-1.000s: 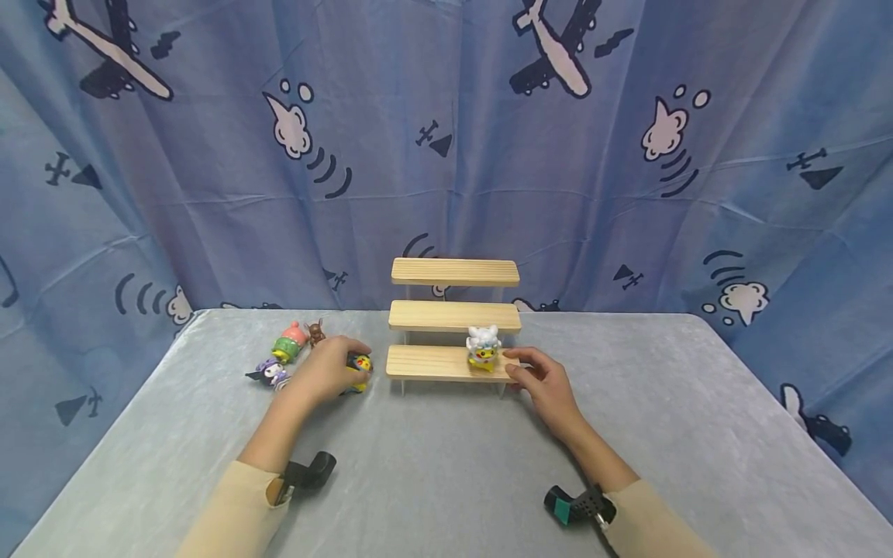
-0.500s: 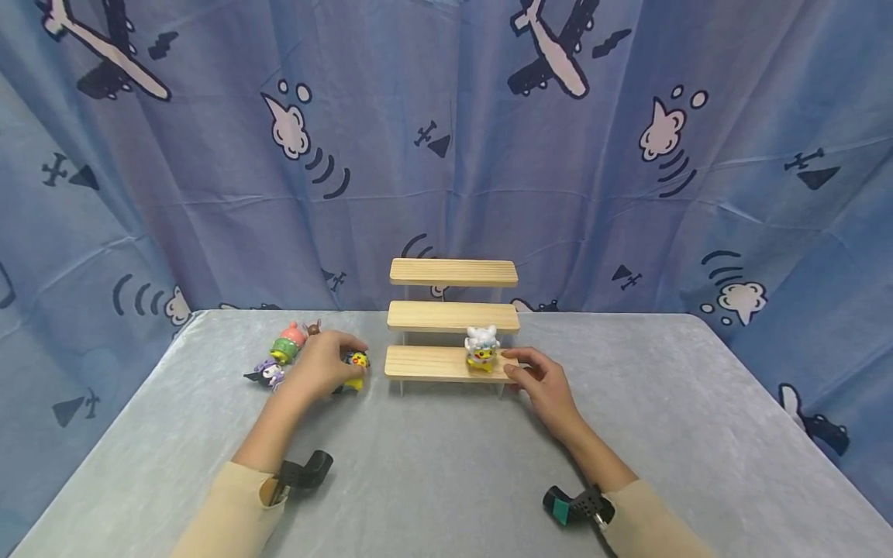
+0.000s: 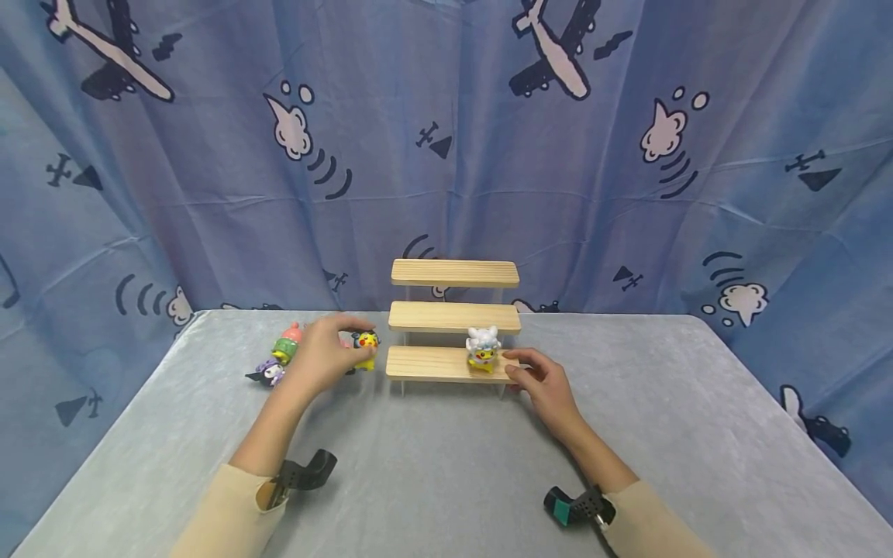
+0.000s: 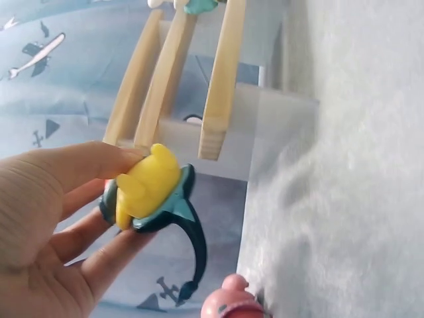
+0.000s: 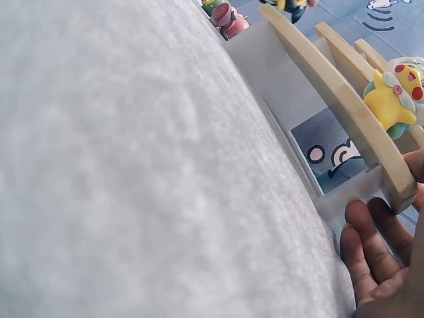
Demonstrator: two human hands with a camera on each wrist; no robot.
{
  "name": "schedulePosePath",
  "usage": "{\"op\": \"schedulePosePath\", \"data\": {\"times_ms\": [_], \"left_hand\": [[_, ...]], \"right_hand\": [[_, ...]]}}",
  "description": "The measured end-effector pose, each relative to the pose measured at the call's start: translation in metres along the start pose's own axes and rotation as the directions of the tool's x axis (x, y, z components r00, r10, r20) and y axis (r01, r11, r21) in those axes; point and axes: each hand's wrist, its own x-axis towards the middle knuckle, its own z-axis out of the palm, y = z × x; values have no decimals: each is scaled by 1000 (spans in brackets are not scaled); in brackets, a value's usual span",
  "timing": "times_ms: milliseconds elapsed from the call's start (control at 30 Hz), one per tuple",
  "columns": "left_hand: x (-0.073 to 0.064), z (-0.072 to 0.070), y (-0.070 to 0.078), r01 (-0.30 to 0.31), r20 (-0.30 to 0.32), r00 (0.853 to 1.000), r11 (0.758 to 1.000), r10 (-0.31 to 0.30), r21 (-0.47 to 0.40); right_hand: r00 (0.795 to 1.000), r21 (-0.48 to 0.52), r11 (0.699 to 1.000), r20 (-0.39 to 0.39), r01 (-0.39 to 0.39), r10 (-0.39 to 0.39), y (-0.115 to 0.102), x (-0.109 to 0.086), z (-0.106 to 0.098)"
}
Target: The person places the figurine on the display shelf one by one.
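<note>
My left hand [image 3: 326,353] pinches a yellow Pikachu-like figurine [image 3: 366,341] in a dark costume, holding it up just left of the display stand. In the left wrist view the figurine [image 4: 152,185] shows its yellow underside and a long dark teal tail between thumb and fingers. My right hand [image 3: 547,387] grips the right end of the stand's lowest wooden shelf [image 3: 425,363], with fingers above and below the board in the right wrist view. A second yellow figurine [image 3: 483,349] with a fluffy white hood stands on that shelf, near its right end.
Left of the stand are a pink-and-green figurine [image 3: 287,343] and a purple-and-black one [image 3: 268,372], partly beside my left forearm. A pink figurine [image 4: 232,305] shows low in the left wrist view. The middle shelf [image 3: 453,315] and top shelf [image 3: 453,271] rise behind; a blue curtain [image 3: 446,155] hangs beyond.
My left hand has lifted the yellow figurine from the tabletop and moved it slightly away from me and right. The right hand has stayed at the shelf's end.
</note>
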Motion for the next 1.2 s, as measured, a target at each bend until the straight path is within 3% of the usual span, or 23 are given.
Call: {"op": "schedulePosePath", "data": {"times_ms": [267, 567, 1000, 1200], "left_hand": [[-3, 7, 11, -56, -124, 991, 995, 45, -85], [-5, 19, 17, -143, -203, 974, 967, 99, -211], [-7, 38, 25, -282, -289, 944, 846, 160, -452], [-9, 51, 25, -355, -296, 926, 810, 235, -466]], "right_hand": [[1000, 5, 1000, 4, 2, -2, 1, 0, 0], [1000, 11, 1000, 8, 5, -5, 1, 0, 0], [1000, -3, 1000, 8, -2, 2, 0, 0, 0], [1000, -3, 1000, 7, -8, 8, -1, 0, 0]]}}
